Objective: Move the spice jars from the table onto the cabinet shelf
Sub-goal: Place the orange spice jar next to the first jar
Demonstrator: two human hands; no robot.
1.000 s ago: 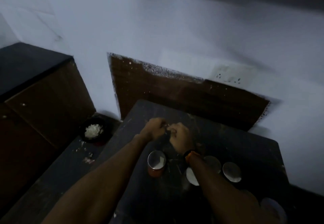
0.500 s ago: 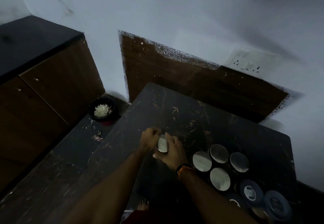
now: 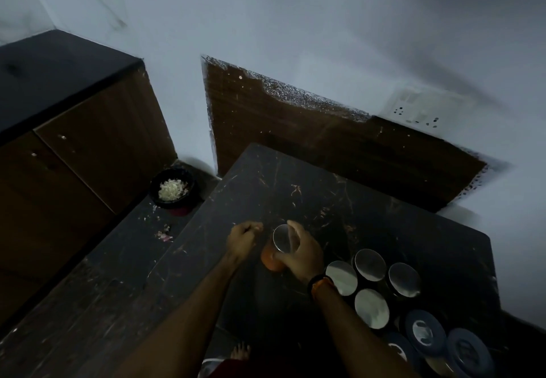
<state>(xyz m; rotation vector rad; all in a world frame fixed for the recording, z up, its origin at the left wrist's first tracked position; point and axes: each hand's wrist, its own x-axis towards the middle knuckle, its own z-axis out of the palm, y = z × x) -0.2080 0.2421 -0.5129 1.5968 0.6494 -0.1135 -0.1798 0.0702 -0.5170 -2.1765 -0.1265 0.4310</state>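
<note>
While the room is pretty dim, you can make out the right hand (image 3: pixel 301 255) wrapped around an orange spice jar (image 3: pixel 273 256) with a shiny metal lid (image 3: pixel 283 238), thumb and fingers curled on the lid rim, holding it over the dark table (image 3: pixel 399 230). The left hand (image 3: pixel 243 238) sits just beside it with fingers curled into a loose fist, gripping nothing I can see. Four more silver-lidded jars (image 3: pixel 370 265) stand clustered on the table near the right wrist, which wears an orange band (image 3: pixel 320 284). A few blue-lidded containers (image 3: pixel 425 332) sit at the table's near right corner. Off to the left there's a wooden cabinet (image 3: pixel 88 147) with a black top, and a dark bowl (image 3: pixel 172 188) of something white on the floor.
</note>
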